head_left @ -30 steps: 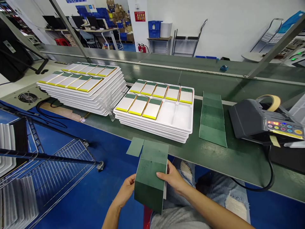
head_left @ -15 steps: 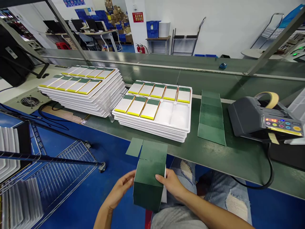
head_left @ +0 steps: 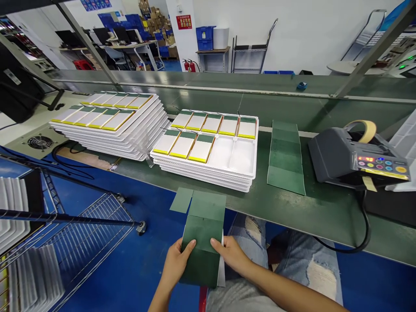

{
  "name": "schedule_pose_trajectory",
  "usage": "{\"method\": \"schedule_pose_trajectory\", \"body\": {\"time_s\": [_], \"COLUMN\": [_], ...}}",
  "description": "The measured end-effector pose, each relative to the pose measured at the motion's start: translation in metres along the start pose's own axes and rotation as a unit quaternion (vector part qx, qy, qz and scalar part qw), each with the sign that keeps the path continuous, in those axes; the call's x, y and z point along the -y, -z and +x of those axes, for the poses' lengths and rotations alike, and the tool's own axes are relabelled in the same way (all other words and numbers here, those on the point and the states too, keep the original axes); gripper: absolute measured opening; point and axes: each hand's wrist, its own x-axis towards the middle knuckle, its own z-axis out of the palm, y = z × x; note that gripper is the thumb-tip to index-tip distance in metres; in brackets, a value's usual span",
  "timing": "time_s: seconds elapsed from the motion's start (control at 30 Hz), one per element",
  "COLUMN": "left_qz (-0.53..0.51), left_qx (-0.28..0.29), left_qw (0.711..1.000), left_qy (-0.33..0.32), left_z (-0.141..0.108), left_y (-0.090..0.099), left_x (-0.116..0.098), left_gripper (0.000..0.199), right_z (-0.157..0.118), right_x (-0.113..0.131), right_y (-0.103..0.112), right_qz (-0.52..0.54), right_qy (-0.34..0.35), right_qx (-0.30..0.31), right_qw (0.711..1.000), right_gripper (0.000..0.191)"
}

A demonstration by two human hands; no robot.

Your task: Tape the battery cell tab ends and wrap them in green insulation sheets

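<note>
A dark green folded sheet [head_left: 201,232] with a pale backing showing on its right side hangs over my lap. Its far end reaches the bench edge, and a small green flap [head_left: 182,200] sticks out to the left there. My left hand [head_left: 178,258] grips its left edge, thumb on top and fingers underneath. On the opposite edge my right hand [head_left: 231,253] pinches it the same way. Beyond it, a white compartment tray [head_left: 235,156] tops a short stack and holds several flat white packs [head_left: 201,148] with green and yellow ends; two front-right compartments are bare.
A taller tray stack [head_left: 110,125] stands at the left. Right of the near stack lies another green sheet [head_left: 286,158], then a tape dispenser [head_left: 357,156] with its cable [head_left: 365,229] over the bench edge. A wire cart [head_left: 94,225] is at lower left.
My left hand has moved right and closed on the left edge of the sheet, its thumb now on top. My right hand keeps its hold. The sheet's near part looks flatter.
</note>
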Motion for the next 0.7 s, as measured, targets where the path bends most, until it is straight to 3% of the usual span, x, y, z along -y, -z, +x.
{"method": "schedule_pose_trajectory", "body": {"time_s": [0.1, 0.2, 0.33, 0.5, 0.6, 0.7], "left_qz": [0.037, 0.060, 0.047, 0.011, 0.059, 0.077], "left_qx": [-0.053, -0.090, -0.054, 0.089, 0.069, 0.046], "left_qw": [0.998, 0.994, 0.997, 0.996, 0.994, 0.991], "left_qy": [-0.005, -0.001, 0.004, -0.026, -0.058, -0.099], "left_z": [-0.003, -0.008, -0.023, -0.043, -0.041, -0.028], "left_y": [-0.003, -0.008, -0.005, -0.006, -0.029, -0.063], "left_x": [0.005, 0.010, 0.015, -0.001, -0.018, -0.032], "left_gripper": [0.046, 0.047, 0.052, 0.045, 0.043, 0.040], "right_z": [-0.008, -0.016, -0.024, -0.041, -0.057, -0.068], "right_x": [0.003, 0.001, 0.001, 0.023, 0.034, 0.033], "right_y": [-0.001, -0.001, 0.001, 0.013, 0.029, 0.049], "right_qz": [0.040, 0.053, 0.038, -0.065, -0.071, -0.114], "right_qy": [0.013, -0.008, -0.028, 0.025, 0.063, 0.049], "right_qx": [0.044, 0.081, 0.112, 0.078, 0.047, -0.045], "right_qw": [0.998, 0.995, 0.993, 0.994, 0.994, 0.991], "right_gripper": [0.054, 0.046, 0.040, 0.033, 0.035, 0.041]}}
